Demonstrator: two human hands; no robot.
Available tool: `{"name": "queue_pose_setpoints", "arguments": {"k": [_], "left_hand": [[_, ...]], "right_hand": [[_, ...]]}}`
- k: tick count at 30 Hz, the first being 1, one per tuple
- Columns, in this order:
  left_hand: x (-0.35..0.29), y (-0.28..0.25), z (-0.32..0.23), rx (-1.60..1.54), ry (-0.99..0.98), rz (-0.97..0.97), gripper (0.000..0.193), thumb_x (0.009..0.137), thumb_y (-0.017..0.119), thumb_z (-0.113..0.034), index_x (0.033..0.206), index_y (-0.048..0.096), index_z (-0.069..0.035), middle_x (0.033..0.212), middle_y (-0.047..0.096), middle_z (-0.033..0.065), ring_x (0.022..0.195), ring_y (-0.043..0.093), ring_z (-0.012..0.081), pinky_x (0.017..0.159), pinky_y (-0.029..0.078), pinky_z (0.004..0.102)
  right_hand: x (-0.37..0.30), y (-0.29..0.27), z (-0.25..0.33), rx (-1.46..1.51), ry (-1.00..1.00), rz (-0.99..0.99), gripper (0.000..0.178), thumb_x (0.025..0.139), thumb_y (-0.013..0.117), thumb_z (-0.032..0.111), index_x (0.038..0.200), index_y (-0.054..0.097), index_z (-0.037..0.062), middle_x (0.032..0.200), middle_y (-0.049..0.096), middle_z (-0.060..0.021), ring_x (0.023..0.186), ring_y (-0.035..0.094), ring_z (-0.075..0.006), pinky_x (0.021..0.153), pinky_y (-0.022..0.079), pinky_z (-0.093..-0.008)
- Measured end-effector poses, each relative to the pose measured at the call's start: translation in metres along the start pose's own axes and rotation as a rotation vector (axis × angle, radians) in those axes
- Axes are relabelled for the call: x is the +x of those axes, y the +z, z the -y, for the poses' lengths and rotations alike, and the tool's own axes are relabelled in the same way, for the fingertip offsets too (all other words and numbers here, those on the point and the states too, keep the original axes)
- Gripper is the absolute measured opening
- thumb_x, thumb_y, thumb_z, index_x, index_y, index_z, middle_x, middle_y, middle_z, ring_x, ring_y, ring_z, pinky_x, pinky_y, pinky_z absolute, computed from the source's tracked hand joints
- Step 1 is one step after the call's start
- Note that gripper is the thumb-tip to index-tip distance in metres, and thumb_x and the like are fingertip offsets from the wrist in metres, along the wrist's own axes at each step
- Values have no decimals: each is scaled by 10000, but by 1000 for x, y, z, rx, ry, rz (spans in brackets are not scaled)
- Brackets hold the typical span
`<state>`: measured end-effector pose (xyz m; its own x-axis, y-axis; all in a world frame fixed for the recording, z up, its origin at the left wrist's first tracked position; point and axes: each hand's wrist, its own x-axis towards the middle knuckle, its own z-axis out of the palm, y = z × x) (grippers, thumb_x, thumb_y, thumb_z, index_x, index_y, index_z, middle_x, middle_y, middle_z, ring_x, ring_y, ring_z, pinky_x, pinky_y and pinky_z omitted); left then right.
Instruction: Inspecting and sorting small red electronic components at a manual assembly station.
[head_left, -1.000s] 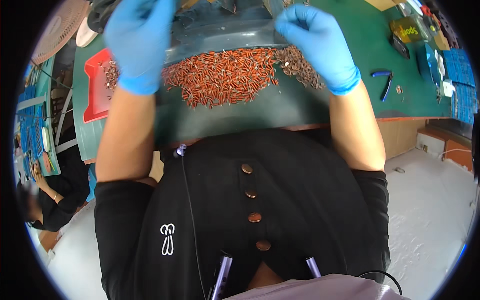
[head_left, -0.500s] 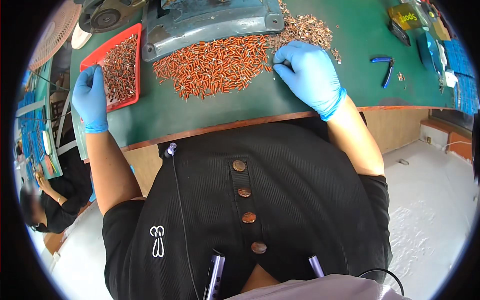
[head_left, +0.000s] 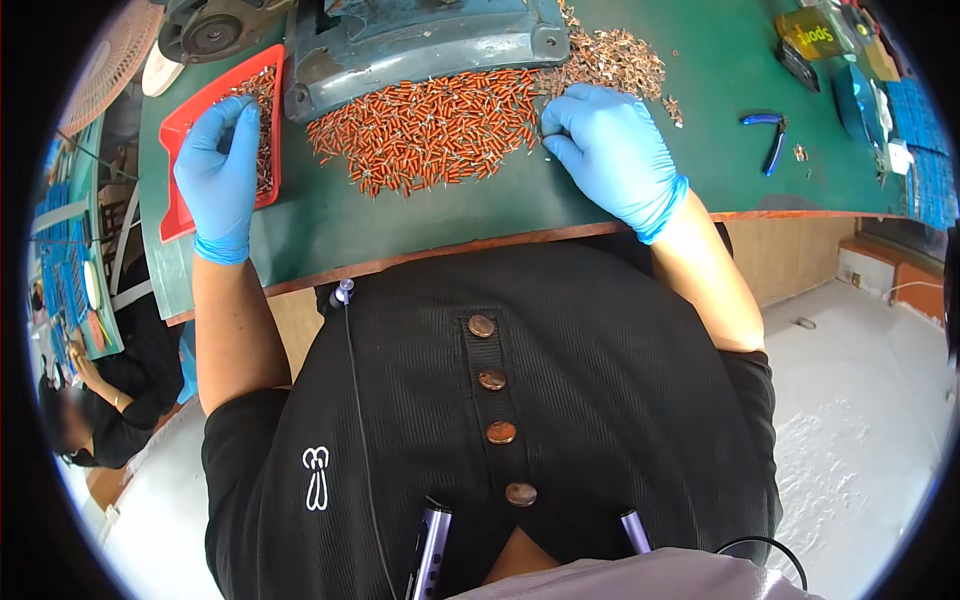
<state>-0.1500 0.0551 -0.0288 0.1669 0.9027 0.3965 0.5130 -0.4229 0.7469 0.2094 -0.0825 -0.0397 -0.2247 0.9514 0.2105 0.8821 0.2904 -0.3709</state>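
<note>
A pile of small orange cylindrical parts with metal ends [head_left: 420, 135] lies on the green table below a grey-blue machine base [head_left: 430, 52]. My left hand [head_left: 217, 185], in a blue glove, is over the shallow red tray [head_left: 173, 212], its fingers curled and thumb near the forefinger. Similar orange and metal parts fill the tray beyond it. At the right end of the orange pile is my gloved right hand [head_left: 618, 158], bent into a pinch, just below a heap of small brass-coloured metal pieces [head_left: 620, 62]. What either hand's fingertips hold is too small or hidden.
Blue-handled pliers [head_left: 772, 143] lie on the right of the table near a few loose metal bits. Farther right are a black object [head_left: 798, 66], a teal container [head_left: 856, 100] and blue stacked bins [head_left: 922, 150]. Another person [head_left: 100, 400] sits at far left, near a fan [head_left: 110, 70].
My left hand has moved right and slightly up, from the tray's left edge to over its middle. My right hand has shifted only slightly and stays pinched beside the orange pile.
</note>
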Motion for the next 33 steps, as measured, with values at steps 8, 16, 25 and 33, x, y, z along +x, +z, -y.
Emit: {"name": "queue_pose_setpoints", "arguments": {"k": [8,16,25,33], "left_hand": [[-3,1,-4,9,4,9,187,904,700,-57,1065,700,40,964,712,48,834,631,71,773,516,229],[-1,37,-46,-145,66,204,161,897,694,-52,1042,693,18,906,683,32,794,617,75,722,501,225],[-21,101,-114,-369,270,659,262,820,693,-36,1080,693,-69,860,632,55,732,604,147,663,486,278],[-19,111,-123,-395,457,639,168,796,702,-14,957,668,-47,839,624,89,708,621,210,621,486,315]], "right_hand": [[-3,-9,-3,346,181,-99,98,856,644,76,923,617,10,832,652,-141,770,661,-296,717,537,-369],[3,-11,6,1135,405,-59,208,859,707,-20,1057,645,-24,907,685,-82,830,678,-144,751,569,-269],[8,-25,24,1280,378,43,356,828,747,-17,1138,572,-29,923,683,-123,832,699,-172,745,584,-285],[7,-27,24,1358,421,82,392,813,765,-11,1151,569,-43,901,690,-137,836,703,-182,747,584,-290]]}}
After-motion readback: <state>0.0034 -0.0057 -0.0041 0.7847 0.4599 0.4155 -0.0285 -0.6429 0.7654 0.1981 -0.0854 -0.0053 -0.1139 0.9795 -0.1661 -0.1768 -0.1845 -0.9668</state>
